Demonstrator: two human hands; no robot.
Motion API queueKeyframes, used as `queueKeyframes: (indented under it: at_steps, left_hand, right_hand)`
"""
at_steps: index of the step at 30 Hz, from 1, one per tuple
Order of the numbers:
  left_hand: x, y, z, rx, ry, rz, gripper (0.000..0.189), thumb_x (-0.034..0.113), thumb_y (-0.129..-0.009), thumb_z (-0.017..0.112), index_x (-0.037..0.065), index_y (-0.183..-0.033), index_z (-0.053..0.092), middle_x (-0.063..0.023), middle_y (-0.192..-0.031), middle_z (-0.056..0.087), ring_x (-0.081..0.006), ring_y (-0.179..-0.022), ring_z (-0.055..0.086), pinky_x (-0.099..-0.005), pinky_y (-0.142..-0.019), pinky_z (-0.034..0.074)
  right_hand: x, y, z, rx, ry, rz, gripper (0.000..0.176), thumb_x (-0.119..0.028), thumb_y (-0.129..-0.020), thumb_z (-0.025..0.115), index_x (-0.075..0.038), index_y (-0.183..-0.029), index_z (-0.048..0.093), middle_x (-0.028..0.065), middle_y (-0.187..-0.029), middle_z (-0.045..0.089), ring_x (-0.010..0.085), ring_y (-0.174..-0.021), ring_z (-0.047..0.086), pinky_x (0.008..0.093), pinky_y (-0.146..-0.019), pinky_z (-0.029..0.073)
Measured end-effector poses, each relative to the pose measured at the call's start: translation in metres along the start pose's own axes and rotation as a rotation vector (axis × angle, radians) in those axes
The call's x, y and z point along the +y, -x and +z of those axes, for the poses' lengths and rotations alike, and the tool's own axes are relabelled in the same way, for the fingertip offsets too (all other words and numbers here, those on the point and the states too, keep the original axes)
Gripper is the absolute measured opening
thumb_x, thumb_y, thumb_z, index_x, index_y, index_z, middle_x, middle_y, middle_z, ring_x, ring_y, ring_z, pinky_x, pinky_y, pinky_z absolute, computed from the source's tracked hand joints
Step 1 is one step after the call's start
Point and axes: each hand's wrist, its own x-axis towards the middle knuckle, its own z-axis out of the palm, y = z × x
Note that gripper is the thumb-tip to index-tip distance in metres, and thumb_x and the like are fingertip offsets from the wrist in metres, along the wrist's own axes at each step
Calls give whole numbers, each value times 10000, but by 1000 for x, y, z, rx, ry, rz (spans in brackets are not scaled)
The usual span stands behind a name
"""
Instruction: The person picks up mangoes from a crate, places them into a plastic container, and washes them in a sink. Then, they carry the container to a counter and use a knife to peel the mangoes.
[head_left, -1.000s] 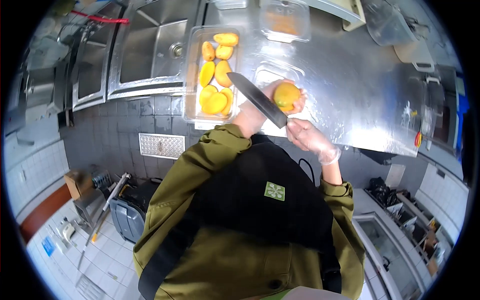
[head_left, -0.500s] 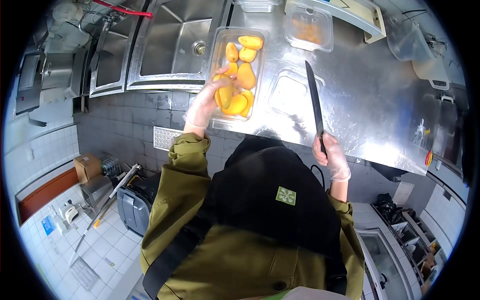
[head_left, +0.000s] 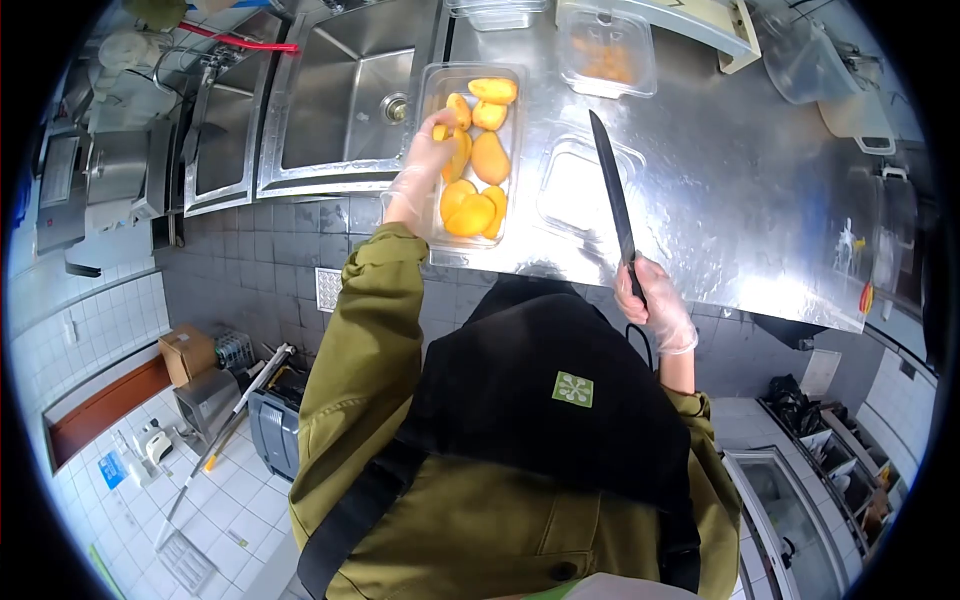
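My left hand (head_left: 428, 158), in a clear glove, is inside the left edge of a clear plastic tub (head_left: 519, 150). Its fingers curl round a yellow peeled mango (head_left: 459, 157); part of the grip is hidden. Several more peeled mangoes, one of them a large mango (head_left: 490, 157), lie in the same tub. My right hand (head_left: 652, 295), also gloved, is wrapped round the handle of a long dark-bladed knife (head_left: 613, 182). The blade points up and away from me, over the steel counter beside a clear square container (head_left: 580, 188).
A lidded clear container (head_left: 607, 55) with orange pieces stands farther back on the steel counter (head_left: 720, 170). To the left is a sink (head_left: 345, 95) with a raised rim. Clear pitchers (head_left: 805, 65) stand at the far right, and stacked clear containers (head_left: 497, 12) at the back.
My left hand has moved away from me within the tub, from the near mangoes to one farther up. The right hand still holds the knife, its tip shifted slightly left.
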Motion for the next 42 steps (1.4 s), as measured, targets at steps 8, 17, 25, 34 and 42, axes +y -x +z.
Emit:
queueKeyframes:
  at_steps: [8, 17, 25, 34, 42]
  left_hand:
    - [10, 60, 23, 178, -633, 222, 256, 101, -801, 535, 131, -1054, 562, -132, -1046, 569, -324, -955, 564, -409, -801, 464]
    - [-23, 86, 21, 78, -1193, 613, 315, 298, -774, 600, 115, -1026, 555, -74, -1030, 543, -238, -999, 514, -421, -880, 388]
    - [14, 87, 35, -456, -1430, 353, 590, 362, -760, 583, 77, -1255, 437, -89, -1119, 543, -220, -1106, 486, -520, -1040, 186]
    - [-8, 81, 30, -271, -1181, 387, 431, 301, -771, 580, 78, -1137, 543, -128, -1002, 622, -243, -1017, 568, -427, -1043, 240]
    - [-1, 65, 9, -337, -750, 57, 413, 278, -806, 555, 25, -1132, 551, -172, -923, 639, -331, -905, 602, -381, -806, 472]
  right_hand:
    - [7, 9, -4, 67, -84, -49, 440, -445, -940, 389, -67, -720, 435, -15, -504, 349, 56, -388, 283, 196, -342, 219]
    - [9, 8, -5, 57, -106, -87, 452, -472, -924, 410, -69, -721, 427, -18, -501, 344, 52, -381, 285, 193, -336, 214]
    - [7, 7, 0, 103, -65, -46, 457, -478, -926, 401, -70, -720, 429, -22, -505, 346, 54, -380, 283, 195, -338, 218]
    - [9, 11, -3, 107, -77, -77, 438, -463, -940, 378, -75, -750, 452, -27, -519, 361, 44, -409, 304, 182, -364, 247]
    - [9, 10, -1, 106, -99, -73, 443, -466, -941, 373, -76, -748, 453, -29, -526, 367, 43, -409, 307, 180, -365, 249]
